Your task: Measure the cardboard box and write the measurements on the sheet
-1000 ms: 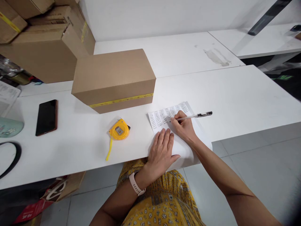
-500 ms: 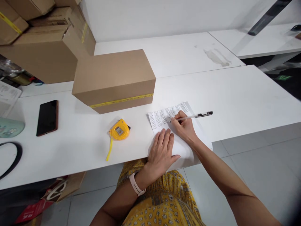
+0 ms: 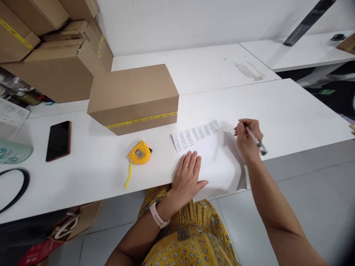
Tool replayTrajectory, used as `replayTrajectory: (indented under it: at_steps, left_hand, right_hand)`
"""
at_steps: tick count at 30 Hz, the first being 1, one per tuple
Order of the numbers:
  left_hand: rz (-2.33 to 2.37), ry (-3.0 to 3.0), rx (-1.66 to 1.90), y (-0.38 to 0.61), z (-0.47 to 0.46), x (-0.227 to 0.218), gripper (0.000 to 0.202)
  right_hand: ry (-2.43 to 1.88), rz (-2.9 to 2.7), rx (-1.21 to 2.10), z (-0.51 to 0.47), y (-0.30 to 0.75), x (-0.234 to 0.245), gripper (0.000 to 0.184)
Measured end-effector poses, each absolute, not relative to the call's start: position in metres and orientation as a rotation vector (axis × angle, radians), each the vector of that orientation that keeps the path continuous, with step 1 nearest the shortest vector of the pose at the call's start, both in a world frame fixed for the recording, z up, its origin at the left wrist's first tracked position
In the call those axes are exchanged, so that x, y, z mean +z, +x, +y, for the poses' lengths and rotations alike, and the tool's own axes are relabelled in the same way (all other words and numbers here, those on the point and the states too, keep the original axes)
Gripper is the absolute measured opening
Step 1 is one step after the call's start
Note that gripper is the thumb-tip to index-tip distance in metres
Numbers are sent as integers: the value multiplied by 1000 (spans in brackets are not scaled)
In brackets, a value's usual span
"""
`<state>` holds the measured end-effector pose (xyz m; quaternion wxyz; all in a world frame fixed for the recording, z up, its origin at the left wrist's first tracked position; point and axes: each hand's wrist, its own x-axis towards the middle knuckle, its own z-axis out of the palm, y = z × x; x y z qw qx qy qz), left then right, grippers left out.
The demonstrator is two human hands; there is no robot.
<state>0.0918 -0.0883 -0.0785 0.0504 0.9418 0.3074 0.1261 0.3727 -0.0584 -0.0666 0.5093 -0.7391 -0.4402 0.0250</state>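
A white sheet of paper (image 3: 213,159) lies at the table's front edge, with columns of small handwriting across its top. My left hand (image 3: 188,171) rests flat on its lower left part, fingers stretched out. Raised off the writing, to the right of the sheet, my right hand (image 3: 249,138) is closed around a pen (image 3: 253,137) with a clear barrel and dark ends. Left of the paper sits a yellow tape measure (image 3: 140,152) with a short length of tape out. Behind them stands a closed cardboard box (image 3: 133,96) banded with yellow tape.
A dark phone (image 3: 58,141) lies on the white table (image 3: 91,173) at left, near a pale green floral container (image 3: 16,152) and a black ring-shaped band (image 3: 25,184). Stacked cartons (image 3: 61,70) fill the back left corner. A dark post (image 3: 307,24) rises at back right.
My right hand has lifted off the writing and moved right with the pen, whose dark end now tilts down toward me. My left hand stays flat on the paper. The view has shifted slightly.
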Motion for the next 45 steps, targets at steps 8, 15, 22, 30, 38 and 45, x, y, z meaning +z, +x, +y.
replayTrajectory:
  at_steps: [8, 15, 22, 30, 38, 45]
  left_hand:
    - [1157, 2628, 974, 49, -66, -53, 52]
    - [1833, 2399, 810, -29, -25, -46, 57]
    - [1649, 2047, 738, -26, -34, -31, 57]
    - [880, 1724, 469, -14, -74, 13, 47]
    - [1105, 1636, 784, -73, -6, 36, 54]
    - [1078, 1426, 1137, -124, 131, 105, 28]
  right_hand:
    - [-2118, -1526, -217, -80, 484, -89, 35]
    - [-2139, -1373, -400, -80, 483, -96, 54]
    - [-1627, -1428, -112, -115, 348, -43, 24]
    - [-1029, -1183, 1619, -135, 211, -14, 40]
    - [-1125, -1097, 1305, -69, 251, 28, 33]
    - [-1114, -991, 1080, 58, 292, 79, 33]
